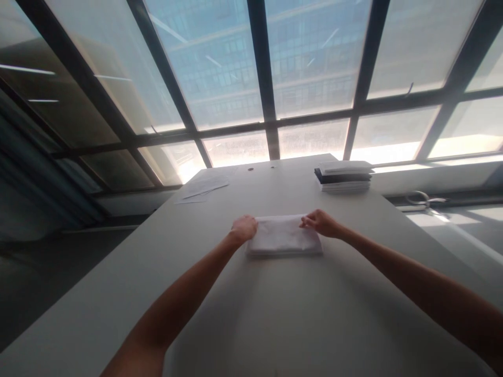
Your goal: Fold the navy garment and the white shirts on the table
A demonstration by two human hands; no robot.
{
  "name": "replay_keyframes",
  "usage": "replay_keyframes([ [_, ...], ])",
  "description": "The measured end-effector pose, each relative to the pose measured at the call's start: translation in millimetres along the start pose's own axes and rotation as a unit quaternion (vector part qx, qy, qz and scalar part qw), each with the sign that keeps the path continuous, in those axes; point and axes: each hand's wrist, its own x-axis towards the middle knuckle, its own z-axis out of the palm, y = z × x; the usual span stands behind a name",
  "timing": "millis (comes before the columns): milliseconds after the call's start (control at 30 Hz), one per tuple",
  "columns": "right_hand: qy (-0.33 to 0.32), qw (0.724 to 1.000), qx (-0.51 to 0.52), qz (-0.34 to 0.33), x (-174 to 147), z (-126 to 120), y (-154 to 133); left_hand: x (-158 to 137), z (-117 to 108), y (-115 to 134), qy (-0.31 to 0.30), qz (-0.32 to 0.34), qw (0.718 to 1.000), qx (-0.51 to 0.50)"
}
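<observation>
A folded white cloth (283,236) lies flat on the white table (271,319), a neat rectangle with layered near edges and slight wrinkles on top. At its far left corner my left hand (245,228) is closed on the fabric, fingers curled and partly hidden. My right hand (319,223) pinches the cloth near the far right corner, thumb and fingers together. Both forearms reach in from the bottom of the view.
Folded white and black cloths form a stack (345,176) at the table's far right. Thin white sheets (206,187) lie at the far left. Large windows (314,57) rise behind the table. A curtain (39,173) hangs at left.
</observation>
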Motion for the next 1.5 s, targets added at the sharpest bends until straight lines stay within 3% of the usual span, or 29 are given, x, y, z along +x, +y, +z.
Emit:
replay_keyframes([
  [67, 0.094, 0.993, -0.051, 0.043, 15.5, 8.0, -10.3, -2.4, -2.5, 24.8, 0.060, 0.004, 0.998, -0.009],
  [133, 0.131, 0.987, -0.087, 0.028, 26.6, 31.4, -24.7, -1.0, 2.3, 54.5, 0.107, 0.068, 0.991, -0.049],
  [200, 0.118, 0.987, -0.105, 0.004, 30.6, 59.9, -35.4, 2.2, 13.9, 78.9, 0.083, 0.153, 0.981, -0.081],
  [300, 0.104, 0.985, -0.132, -0.026, 24.2, 89.8, -34.0, 5.5, 33.8, 90.7, 0.068, 0.194, 0.974, -0.094],
  [433, 0.075, 0.978, -0.190, -0.032, 11.7, 88.7, -8.2, 7.1, 43.7, 67.4, 0.047, 0.154, 0.982, -0.104],
  [600, 0.059, 0.979, -0.184, 0.066, 11.5, 66.0, 25.5, 12.0, 40.4, 18.3, -0.020, 0.055, 0.989, -0.137],
  [700, 0.058, 0.981, -0.161, 0.089, 12.1, 57.5, 40.5, 10.6, 41.2, -8.3, -0.036, 0.014, 0.986, -0.163],
  [867, 0.140, 0.982, -0.055, 0.112, 8.2, 35.8, 62.3, -2.0, 42.8, -37.5, 0.041, -0.056, 0.980, -0.189],
  [1000, 0.239, 0.958, 0.016, 0.157, 4.9, 16.3, 71.1, -12.2, 37.1, -45.8, 0.102, -0.102, 0.965, -0.219],
  [1100, 0.242, 0.957, 0.013, 0.161, 0.8, 17.4, 65.0, -18.5, 30.6, -43.4, 0.106, -0.100, 0.962, -0.231],
  [1300, 0.125, 0.975, -0.112, 0.148, -19.3, 44.1, 30.4, -27.2, 17.4, -37.5, -0.026, -0.083, 0.961, -0.263],
  [1400, 0.114, 0.981, -0.068, 0.138, -23.2, 43.5, 18.4, -29.6, 9.6, -39.9, -0.087, -0.085, 0.928, -0.353],
  [1500, 0.103, 0.981, 0.042, 0.162, -20.7, 31.8, 18.3, -32.9, 2.6, -40.7, -0.151, -0.079, 0.879, -0.445],
])
